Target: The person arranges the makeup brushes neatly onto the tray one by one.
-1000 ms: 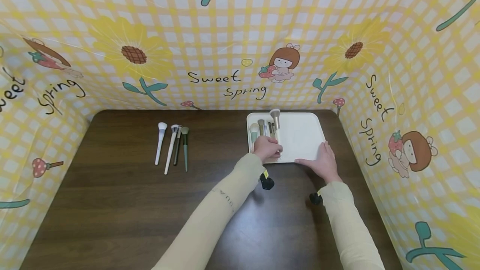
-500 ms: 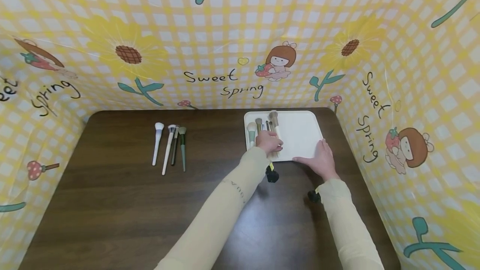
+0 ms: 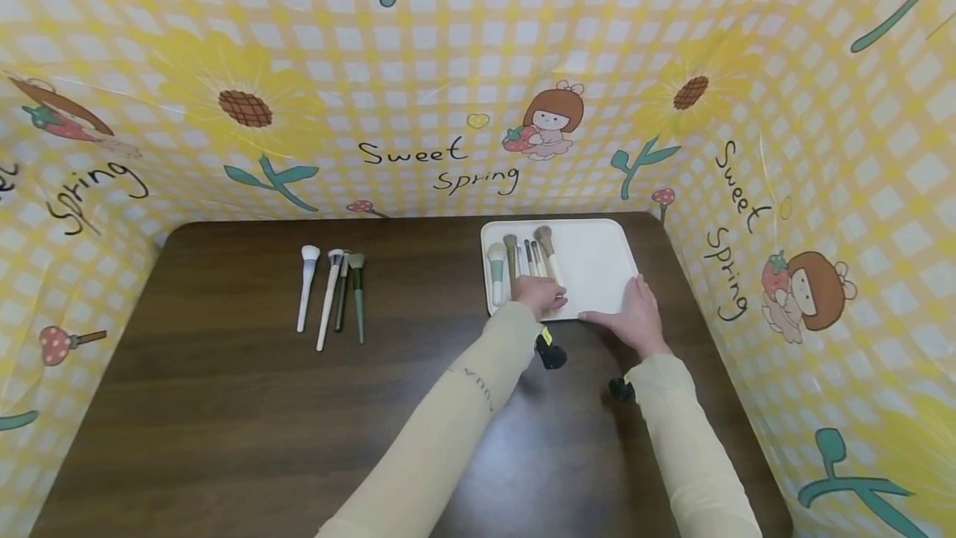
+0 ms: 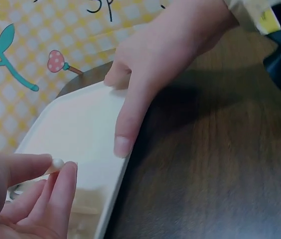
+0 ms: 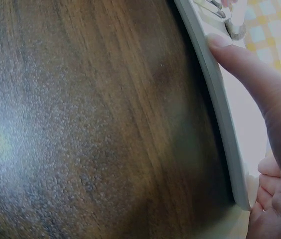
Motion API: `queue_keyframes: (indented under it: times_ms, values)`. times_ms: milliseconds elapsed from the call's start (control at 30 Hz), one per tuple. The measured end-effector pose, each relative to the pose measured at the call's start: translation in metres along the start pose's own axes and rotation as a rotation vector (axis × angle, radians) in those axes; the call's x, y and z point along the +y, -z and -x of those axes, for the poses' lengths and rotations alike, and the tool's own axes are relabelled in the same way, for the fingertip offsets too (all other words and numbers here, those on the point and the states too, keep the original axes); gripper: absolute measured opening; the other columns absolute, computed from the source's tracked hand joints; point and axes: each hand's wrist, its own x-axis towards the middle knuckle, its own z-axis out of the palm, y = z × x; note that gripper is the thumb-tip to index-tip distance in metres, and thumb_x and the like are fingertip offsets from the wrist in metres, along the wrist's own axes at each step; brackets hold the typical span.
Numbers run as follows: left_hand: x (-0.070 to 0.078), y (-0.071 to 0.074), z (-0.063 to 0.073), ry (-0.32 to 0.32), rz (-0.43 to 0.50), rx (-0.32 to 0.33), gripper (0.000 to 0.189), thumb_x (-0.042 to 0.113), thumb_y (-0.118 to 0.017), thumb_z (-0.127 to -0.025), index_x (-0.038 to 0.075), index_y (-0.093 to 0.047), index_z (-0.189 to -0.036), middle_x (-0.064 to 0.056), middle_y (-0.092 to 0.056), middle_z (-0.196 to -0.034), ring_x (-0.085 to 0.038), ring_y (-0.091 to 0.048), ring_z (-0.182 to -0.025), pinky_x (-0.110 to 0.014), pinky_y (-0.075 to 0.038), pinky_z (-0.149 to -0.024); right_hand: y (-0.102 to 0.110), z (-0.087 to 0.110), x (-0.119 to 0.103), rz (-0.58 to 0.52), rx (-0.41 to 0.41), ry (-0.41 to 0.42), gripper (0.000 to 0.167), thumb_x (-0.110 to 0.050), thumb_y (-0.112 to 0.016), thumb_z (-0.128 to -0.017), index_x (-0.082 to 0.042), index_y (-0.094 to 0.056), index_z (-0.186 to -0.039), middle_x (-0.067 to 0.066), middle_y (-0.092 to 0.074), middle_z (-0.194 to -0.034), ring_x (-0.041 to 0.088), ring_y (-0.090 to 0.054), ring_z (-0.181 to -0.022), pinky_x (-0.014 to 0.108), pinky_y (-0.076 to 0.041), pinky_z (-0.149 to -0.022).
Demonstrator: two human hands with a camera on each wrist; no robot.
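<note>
In the head view, my left hand (image 3: 536, 295) is over the near left part of the white tray (image 3: 593, 260). Its thumb and fingers pinch the white handle end of a makeup brush (image 3: 544, 239), whose brown head points to the far side. In the left wrist view the rounded handle tip (image 4: 57, 164) shows between the fingertips. Left of this brush, several other makeup brushes lie side by side in the tray, among them one with a pale green handle (image 3: 497, 272). My right hand (image 3: 635, 318) holds the tray's near right corner, thumb on the front rim, fingers along the right side.
On the left of the dark wooden table (image 3: 246, 405) lie several more brushes: a white one (image 3: 306, 289), a long white-handled one (image 3: 327, 305) and a green one (image 3: 358, 297) among them. A yellow checked cloth (image 3: 418, 65) walls the back and sides.
The brush in my left hand has come down from a raised tilt to lie low beside the other brushes in the tray. My right hand keeps its hold; the head view has shifted slightly.
</note>
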Motion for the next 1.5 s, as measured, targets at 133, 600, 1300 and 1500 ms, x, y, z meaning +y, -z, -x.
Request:
queue_keyframes:
  times_ms: [133,600,1300,1500]
  values:
    - [-0.005,0.000,-0.004,0.071,0.014,0.019,0.028,0.000,-0.079,-0.084,-0.002,-0.066,-0.108,-0.011,-0.073,-0.080,-0.016,-0.074,-0.070,-0.022,-0.057,-0.063,-0.001,0.000,0.000,0.003,-0.002,-0.003,0.132,-0.060,-0.088,-0.069,0.018,-0.019,-0.152,0.039,-0.018,-0.158,0.052,-0.015,-0.147,0.058,-0.017,-0.118]
    - [-0.013,0.000,0.005,0.023,-0.072,-0.006,0.016,-0.002,-0.084,-0.080,0.001,-0.074,-0.091,-0.008,-0.073,-0.075,-0.018,-0.075,-0.070,-0.024,-0.058,-0.064,0.000,-0.001,0.001,0.016,-0.004,-0.007,0.133,-0.060,-0.087,-0.070,0.019,-0.019,-0.151,0.040,-0.016,-0.158,0.052,-0.016,-0.147,0.058,-0.017,-0.118]
    - [-0.015,0.002,0.002,-0.023,-0.240,0.054,0.016,0.001,-0.085,-0.080,0.003,-0.073,-0.091,-0.007,-0.070,-0.075,-0.017,-0.071,-0.063,-0.025,-0.058,-0.061,0.000,0.002,-0.001,0.008,-0.011,-0.025,0.136,-0.063,-0.086,-0.068,0.018,-0.016,-0.153,0.040,-0.012,-0.159,0.052,-0.014,-0.147,0.056,-0.018,-0.118]
    - [-0.014,0.003,-0.003,0.005,-0.291,0.053,0.018,0.006,-0.086,-0.080,0.003,-0.071,-0.091,-0.006,-0.071,-0.070,-0.016,-0.071,-0.062,-0.024,-0.056,-0.058,0.001,0.002,-0.001,0.006,-0.006,-0.015,0.135,-0.060,-0.088,-0.069,0.018,-0.017,-0.152,0.040,-0.013,-0.158,0.052,-0.015,-0.147,0.057,-0.018,-0.118]
